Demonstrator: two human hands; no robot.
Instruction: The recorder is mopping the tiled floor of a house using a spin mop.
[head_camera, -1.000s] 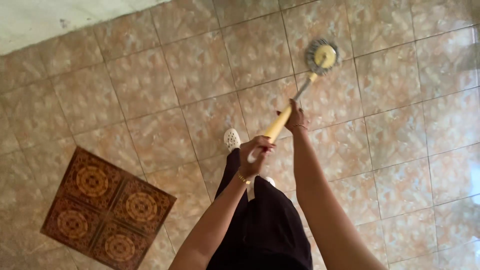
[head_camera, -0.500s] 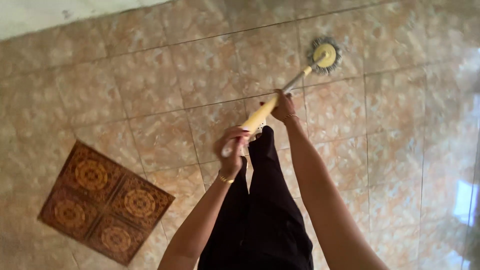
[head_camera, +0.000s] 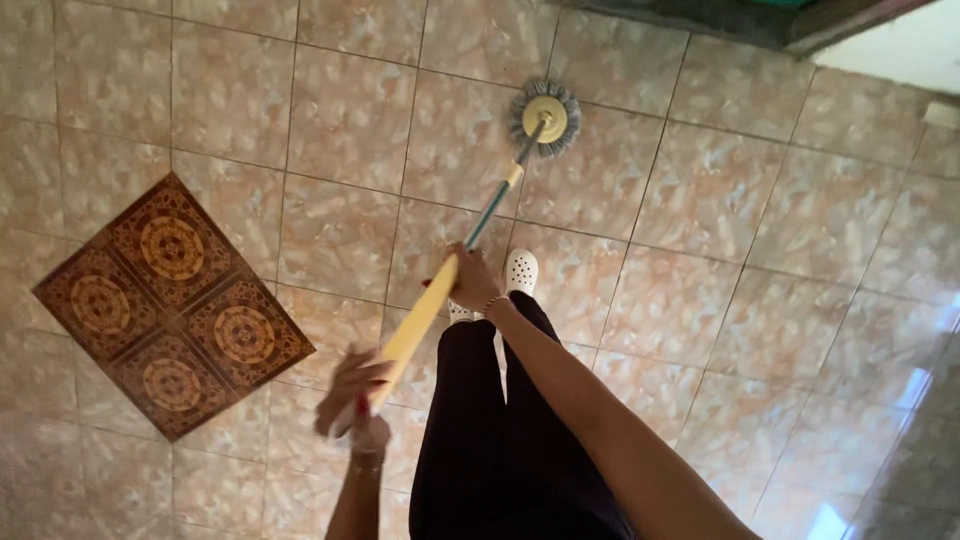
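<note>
Head view: one mop (head_camera: 545, 118), left hand (head_camera: 352, 398), right hand (head_camera: 474, 283) gripping.

One mop (head_camera: 478, 215); two hands (head_camera: 352, 395); two white shoes (head_camera: 521, 270); one patterned brown tile patch (head_camera: 170, 305).

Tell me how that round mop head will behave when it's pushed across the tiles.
The mop head probably slides flat: its yellow disc sits level on the floor. Its grey fringe looks soft, likely floppy if lifted. The thin handle, held by the left hand and right hand, suggests it is light.
</note>
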